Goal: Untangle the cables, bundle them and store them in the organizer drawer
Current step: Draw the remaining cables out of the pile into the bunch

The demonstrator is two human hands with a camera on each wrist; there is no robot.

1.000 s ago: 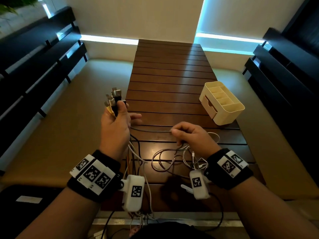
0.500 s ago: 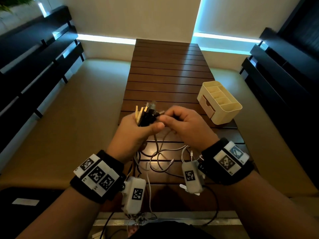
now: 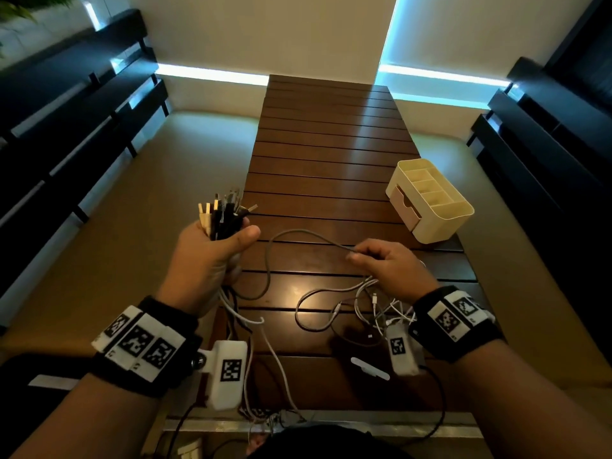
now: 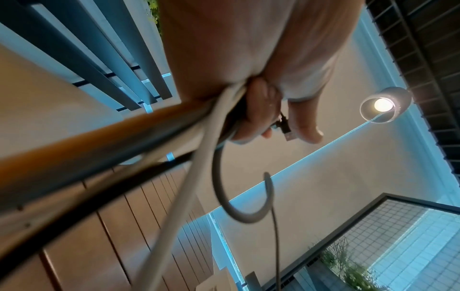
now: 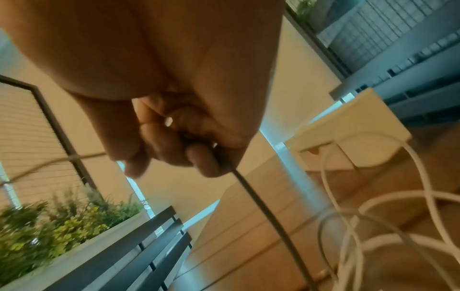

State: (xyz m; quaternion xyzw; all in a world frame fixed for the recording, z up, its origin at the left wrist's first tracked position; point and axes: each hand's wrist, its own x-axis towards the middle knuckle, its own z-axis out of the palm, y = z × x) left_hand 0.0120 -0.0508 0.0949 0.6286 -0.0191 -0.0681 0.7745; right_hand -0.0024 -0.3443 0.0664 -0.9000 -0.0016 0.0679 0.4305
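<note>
Grey cable point(image 3: 299, 234) strung across above the table point(image 3: 331, 144), running sideways from left hand point(image 3: 212, 256), fisted round the plugs point(image 3: 225, 210), to right hand point(image 3: 387, 263), pinching it; organizer point(image 3: 430, 200) beyond right hand; tangle point(image 3: 364, 303) below.

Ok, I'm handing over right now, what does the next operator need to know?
Left hand grips the bunch of cable plug ends, raised.
Right hand pinches one grey cable running from that bunch.
Loose white and grey cable tangle lies on the brown slatted wooden table.
Cream plastic organizer sits far right, drawer looks closed.
Done: ends gathered. Left: untangle, bundle, store.
</note>
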